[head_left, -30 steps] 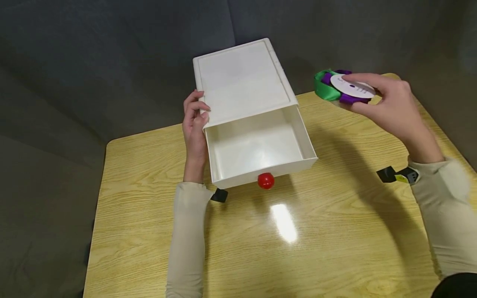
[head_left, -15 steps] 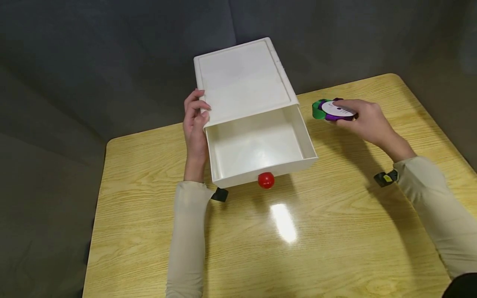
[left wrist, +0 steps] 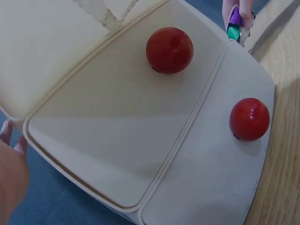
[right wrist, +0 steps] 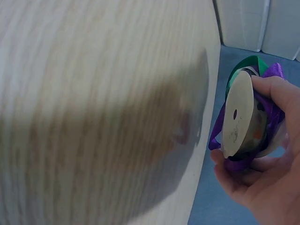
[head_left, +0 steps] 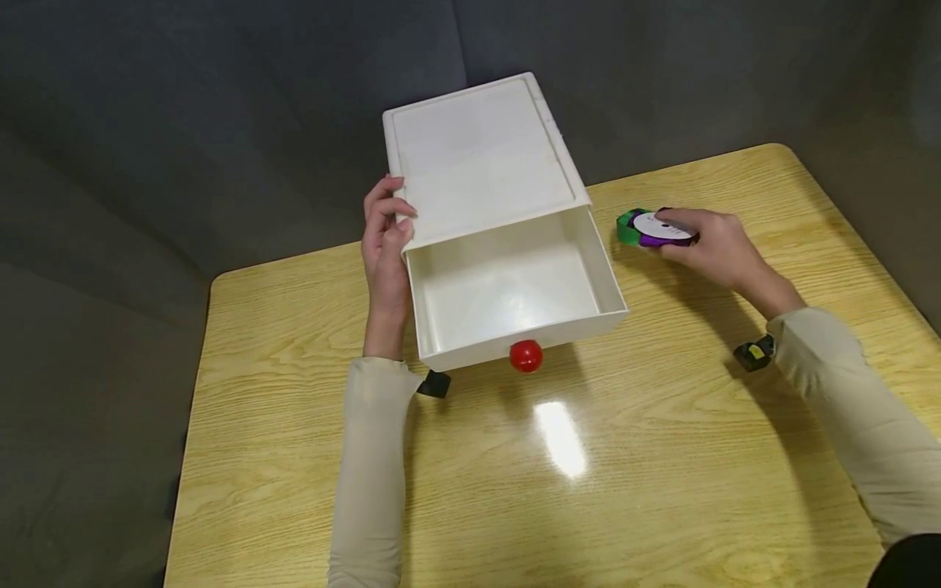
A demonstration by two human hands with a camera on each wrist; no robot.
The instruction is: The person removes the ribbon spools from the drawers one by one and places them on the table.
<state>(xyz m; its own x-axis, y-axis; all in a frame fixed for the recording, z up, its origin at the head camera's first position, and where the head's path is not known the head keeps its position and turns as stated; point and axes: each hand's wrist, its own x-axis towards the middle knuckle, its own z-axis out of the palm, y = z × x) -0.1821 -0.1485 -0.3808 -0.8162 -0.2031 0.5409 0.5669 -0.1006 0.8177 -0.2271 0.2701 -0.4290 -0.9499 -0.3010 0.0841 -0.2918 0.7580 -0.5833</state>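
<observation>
A white plastic drawer unit (head_left: 481, 163) stands at the back of the table, its top drawer (head_left: 515, 278) pulled out and bare inside. A round red knob (head_left: 525, 356) sits on the drawer front. My left hand (head_left: 387, 249) holds the unit's left side, fingertips over the top edge. In the left wrist view, a red knob (left wrist: 169, 50) shows on one front panel and another red knob (left wrist: 249, 119) on the panel beside it. To the right of the unit, my right hand (head_left: 720, 245) grips a ribbon spool (head_left: 662, 227) with white discs and purple and green ribbon, close over the table.
The wood-grain table (head_left: 625, 474) reaches back to a dark grey fabric screen (head_left: 257, 122), which the unit stands close to. The drawer's side wall (head_left: 601, 261) rises between the drawer's inside and the spool.
My right hand has lowered the ribbon spool and brought it left and nearer, down toward the table beside the drawer unit. My left hand has stayed on the unit.
</observation>
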